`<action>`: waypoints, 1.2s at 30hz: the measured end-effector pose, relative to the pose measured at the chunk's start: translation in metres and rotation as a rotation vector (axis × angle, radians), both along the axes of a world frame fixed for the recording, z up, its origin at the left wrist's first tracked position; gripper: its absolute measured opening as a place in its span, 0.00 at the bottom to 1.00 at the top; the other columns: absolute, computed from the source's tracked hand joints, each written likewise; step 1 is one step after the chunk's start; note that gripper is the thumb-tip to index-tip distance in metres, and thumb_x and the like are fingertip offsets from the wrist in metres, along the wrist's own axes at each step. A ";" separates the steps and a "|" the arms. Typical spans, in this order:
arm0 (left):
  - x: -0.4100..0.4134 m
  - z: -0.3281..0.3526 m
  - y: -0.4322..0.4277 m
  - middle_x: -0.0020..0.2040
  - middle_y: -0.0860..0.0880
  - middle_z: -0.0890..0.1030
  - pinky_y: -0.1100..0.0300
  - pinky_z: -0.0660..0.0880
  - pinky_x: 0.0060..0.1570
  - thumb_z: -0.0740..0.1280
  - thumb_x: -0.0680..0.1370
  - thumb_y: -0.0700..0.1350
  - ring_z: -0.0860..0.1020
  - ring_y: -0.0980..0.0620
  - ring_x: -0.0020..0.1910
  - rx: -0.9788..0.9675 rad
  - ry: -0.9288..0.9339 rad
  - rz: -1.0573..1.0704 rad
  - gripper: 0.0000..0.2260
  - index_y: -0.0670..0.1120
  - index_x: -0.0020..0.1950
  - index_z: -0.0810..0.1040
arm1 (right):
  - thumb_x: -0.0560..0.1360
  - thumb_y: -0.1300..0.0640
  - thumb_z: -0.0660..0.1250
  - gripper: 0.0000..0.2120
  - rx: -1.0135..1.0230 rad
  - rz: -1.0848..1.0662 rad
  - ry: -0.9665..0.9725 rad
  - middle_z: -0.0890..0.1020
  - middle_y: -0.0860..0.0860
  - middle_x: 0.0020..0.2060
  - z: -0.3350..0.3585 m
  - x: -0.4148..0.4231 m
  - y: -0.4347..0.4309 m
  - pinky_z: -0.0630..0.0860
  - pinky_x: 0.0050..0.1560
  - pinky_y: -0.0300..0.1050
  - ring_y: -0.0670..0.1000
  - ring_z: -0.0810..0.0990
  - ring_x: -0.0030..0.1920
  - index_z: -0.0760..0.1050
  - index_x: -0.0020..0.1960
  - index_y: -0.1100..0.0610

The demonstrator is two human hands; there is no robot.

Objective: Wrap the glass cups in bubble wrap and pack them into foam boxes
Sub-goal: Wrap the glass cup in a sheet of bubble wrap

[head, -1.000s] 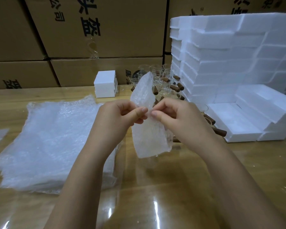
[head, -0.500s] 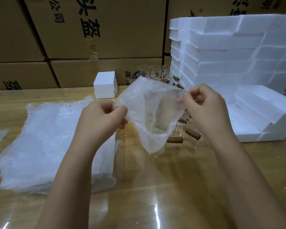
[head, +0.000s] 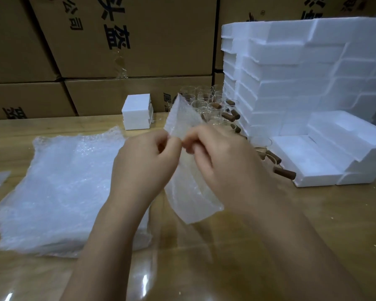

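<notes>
Tabletop of glossy pale wood [head: 269,246] lies nearest. Above it the left hand [head: 148,164] and the right hand [head: 221,164] meet, thumb and curled fingers of each pinching the upper part of one small translucent bubble wrap piece [head: 193,203], which hangs flat between them with no cup inside. At nine o'clock from the hands lies one thick stack of clear bubble wrap sheets [head: 63,187], too many to count. Farther off, at twelve o'clock, stands one small closed white foam box [head: 137,111]. At one o'clock crowd clear glass cups with brown handles [head: 204,104], a dozen or more, all bare. From two to three o'clock rises a tall pile of white foam boxes [head: 291,72]. Brown cardboard cartons [head: 150,40], at least four, close the back. I judge the job barely begun: perhaps one box packed, nearly every cup left.
</notes>
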State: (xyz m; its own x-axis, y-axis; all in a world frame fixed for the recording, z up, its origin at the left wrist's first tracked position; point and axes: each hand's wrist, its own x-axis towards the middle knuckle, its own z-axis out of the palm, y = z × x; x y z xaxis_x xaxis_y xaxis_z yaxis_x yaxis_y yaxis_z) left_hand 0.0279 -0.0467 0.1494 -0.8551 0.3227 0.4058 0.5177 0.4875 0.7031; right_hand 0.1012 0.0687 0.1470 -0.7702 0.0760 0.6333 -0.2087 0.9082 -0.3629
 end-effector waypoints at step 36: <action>0.017 0.011 -0.013 0.27 0.57 0.73 0.54 0.73 0.28 0.66 0.74 0.49 0.74 0.56 0.29 -0.180 0.450 -0.221 0.03 0.52 0.43 0.78 | 0.81 0.55 0.54 0.17 -0.163 0.113 -0.662 0.71 0.41 0.51 -0.043 -0.022 0.020 0.68 0.39 0.32 0.38 0.72 0.49 0.61 0.60 0.32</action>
